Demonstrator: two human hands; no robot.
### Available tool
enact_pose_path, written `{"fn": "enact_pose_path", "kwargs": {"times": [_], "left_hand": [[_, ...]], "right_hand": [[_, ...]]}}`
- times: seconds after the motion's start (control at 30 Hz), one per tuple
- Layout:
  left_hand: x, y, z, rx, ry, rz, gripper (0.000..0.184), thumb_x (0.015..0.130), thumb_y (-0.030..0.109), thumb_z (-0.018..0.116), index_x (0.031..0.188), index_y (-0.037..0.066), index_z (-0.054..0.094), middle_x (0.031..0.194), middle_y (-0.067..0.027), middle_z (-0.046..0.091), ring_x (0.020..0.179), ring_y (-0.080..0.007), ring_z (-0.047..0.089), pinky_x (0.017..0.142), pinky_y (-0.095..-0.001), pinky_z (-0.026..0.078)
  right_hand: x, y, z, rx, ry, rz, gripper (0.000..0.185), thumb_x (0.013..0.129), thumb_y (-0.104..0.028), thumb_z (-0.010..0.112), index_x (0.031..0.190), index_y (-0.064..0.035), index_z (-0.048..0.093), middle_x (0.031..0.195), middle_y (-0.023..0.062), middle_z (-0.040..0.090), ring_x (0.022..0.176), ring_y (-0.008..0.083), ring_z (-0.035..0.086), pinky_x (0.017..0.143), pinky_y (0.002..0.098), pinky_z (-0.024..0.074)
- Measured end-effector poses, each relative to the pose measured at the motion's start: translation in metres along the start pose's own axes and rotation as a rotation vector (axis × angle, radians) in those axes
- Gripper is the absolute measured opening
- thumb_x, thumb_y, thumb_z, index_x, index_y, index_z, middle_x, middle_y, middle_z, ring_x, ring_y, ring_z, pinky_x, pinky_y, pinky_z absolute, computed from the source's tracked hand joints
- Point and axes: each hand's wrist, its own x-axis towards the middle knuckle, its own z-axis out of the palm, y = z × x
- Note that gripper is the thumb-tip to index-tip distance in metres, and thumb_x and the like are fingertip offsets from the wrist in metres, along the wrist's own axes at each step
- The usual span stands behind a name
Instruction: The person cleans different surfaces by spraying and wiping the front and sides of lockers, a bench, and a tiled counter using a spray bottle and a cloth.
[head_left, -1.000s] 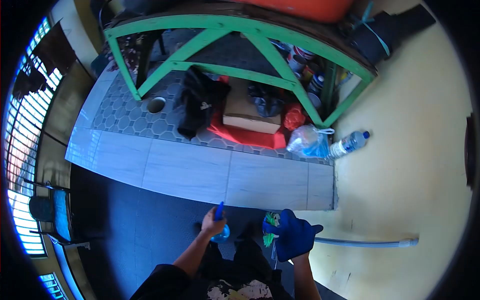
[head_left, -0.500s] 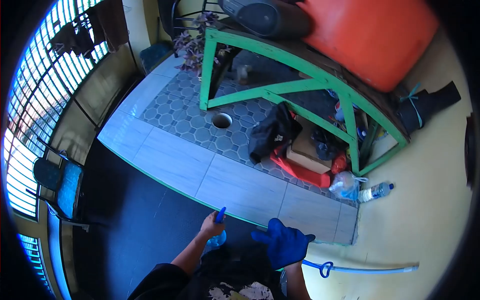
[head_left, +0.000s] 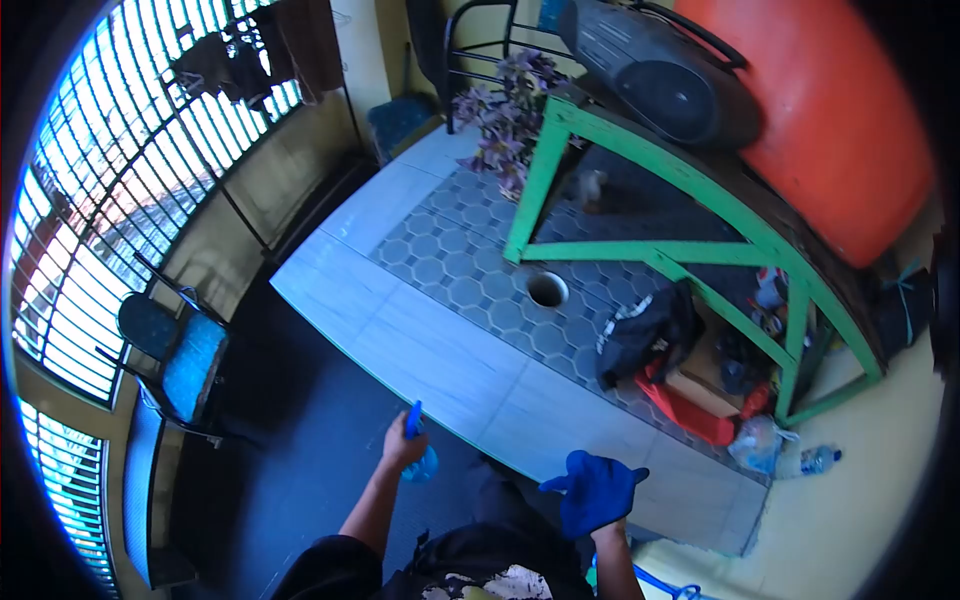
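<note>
My left hand [head_left: 402,447] is closed around a spray bottle [head_left: 424,466] with a blue top and a clear bluish body, held above the dark floor. A dark blue glove [head_left: 600,494] covers my right hand [head_left: 590,510], which is raised near the front edge of the tiled platform [head_left: 450,375]. Parts of the glove stick out to the left, the top and the right, and nothing shows held in it. Both hands are apart from the platform.
A green wooden frame [head_left: 655,252] stands on the platform, bearing a dark speaker-like box [head_left: 665,85] and a large orange object [head_left: 820,120]. Beneath it lie a black bag [head_left: 650,335] and a cardboard box [head_left: 708,378]. A water bottle [head_left: 818,460] and chair [head_left: 190,365] flank it.
The view has turned left, so the platform and frame appear farther right and lower. My left hand still holds the spray bottle; my gloved right hand stays raised.
</note>
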Motion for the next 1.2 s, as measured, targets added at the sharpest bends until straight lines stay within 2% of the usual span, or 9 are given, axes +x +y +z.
{"fn": "enact_pose_path", "kwargs": {"times": [0.03,0.1,0.4,0.63,0.7,0.73,0.8,1.0,1.2], "left_hand": [[0.007,-0.005,0.004,0.041,-0.01,-0.05,0.034,0.075,0.016,0.071,0.108,0.011,0.067,0.099,-0.0155,0.07,0.092,-0.0342,0.07,0.081,-0.0424,0.055],[0.03,-0.013,-0.004,0.085,-0.002,-0.106,0.032,0.075,0.016,0.07,0.106,0.011,0.067,0.098,-0.0153,0.07,0.091,-0.0338,0.07,0.081,-0.0422,0.055],[0.129,-0.01,-0.1,-0.017,0.227,-0.215,0.027,0.076,0.012,0.066,0.103,0.007,0.065,0.097,-0.0171,0.07,0.093,-0.0362,0.069,0.083,-0.0436,0.054],[0.172,-0.044,-0.149,-0.009,0.192,-0.267,0.034,0.074,0.013,0.069,0.107,0.008,0.067,0.099,-0.0162,0.071,0.095,-0.0349,0.07,0.084,-0.0436,0.055],[0.187,-0.048,-0.166,-0.06,0.143,-0.249,0.037,0.073,0.014,0.07,0.109,0.008,0.067,0.1,-0.0154,0.072,0.096,-0.0334,0.071,0.085,-0.043,0.055],[0.197,-0.051,-0.174,-0.075,0.1,-0.227,0.039,0.072,0.015,0.072,0.111,0.009,0.068,0.101,-0.0147,0.072,0.097,-0.0319,0.071,0.086,-0.0424,0.055],[0.216,-0.058,-0.187,-0.072,0.052,-0.113,0.042,0.071,0.016,0.073,0.112,0.01,0.069,0.101,-0.014,0.071,0.098,-0.0308,0.071,0.088,-0.0408,0.055],[0.332,-0.031,-0.208,0.003,-0.095,0.022,0.04,0.073,0.02,0.071,0.111,0.01,0.07,0.101,-0.0173,0.072,0.099,-0.0396,0.069,0.088,-0.0456,0.055],[0.451,0.025,-0.201,-0.067,-0.163,0.163,0.031,0.078,0.02,0.066,0.106,0.008,0.069,0.105,-0.021,0.073,0.104,-0.0423,0.069,0.089,-0.0482,0.054]], "right_hand": [[0.026,-0.028,0.012,0.014,-0.014,-0.012,0.036,0.105,-0.044,0.043,0.098,-0.0141,0.062,0.1,0.0101,0.062,0.084,0.0303,0.065,0.085,0.0482,0.0529],[0.075,-0.085,0.026,-1.232,-0.266,-0.008,0.042,0.108,-0.044,0.035,0.108,-0.0117,0.063,0.109,0.0117,0.063,0.088,0.0314,0.066,0.093,0.055,0.0539],[0.194,-0.054,0.074,-0.098,-0.071,-0.077,0.039,0.11,-0.03,0.035,0.125,-0.002,0.058,0.13,0.0152,0.061,0.109,0.0291,0.065,0.097,0.0594,0.056],[0.245,-0.101,0.125,0.066,-0.045,-0.202,0.035,0.109,-0.027,0.039,0.126,-0.0016,0.056,0.124,0.0138,0.061,0.11,0.026,0.063,0.095,0.0598,0.0571],[0.265,-0.182,0.145,-1.283,-0.416,-0.06,0.032,0.106,-0.024,0.046,0.129,-0.0024,0.055,0.123,0.0132,0.059,0.112,0.0236,0.062,0.1,0.0532,0.0564],[0.266,-0.161,0.155,-1.284,-0.408,-0.054,0.032,0.106,-0.024,0.046,0.129,-0.0024,0.055,0.123,0.0132,0.059,0.112,0.0236,0.062,0.1,0.0532,0.0564],[0.263,-0.104,0.175,-0.593,-0.041,-0.1,0.024,0.099,-0.019,0.057,0.118,-0.0063,0.062,0.116,0.01,0.061,0.106,0.0226,0.063,0.093,0.0427,0.0574],[0.267,-0.167,0.279,-1.177,0.11,-0.46,0.006,0.088,-0.019,0.067,0.088,-0.0137,0.067,0.089,0.0041,0.06,0.082,0.026,0.061,0.07,0.0404,0.0506],[0.268,-0.192,0.311,-1.312,0.152,-0.388,0.006,0.087,-0.02,0.067,0.089,-0.0138,0.067,0.087,0.0039,0.06,0.079,0.0257,0.061,0.068,0.0404,0.0499]]}}
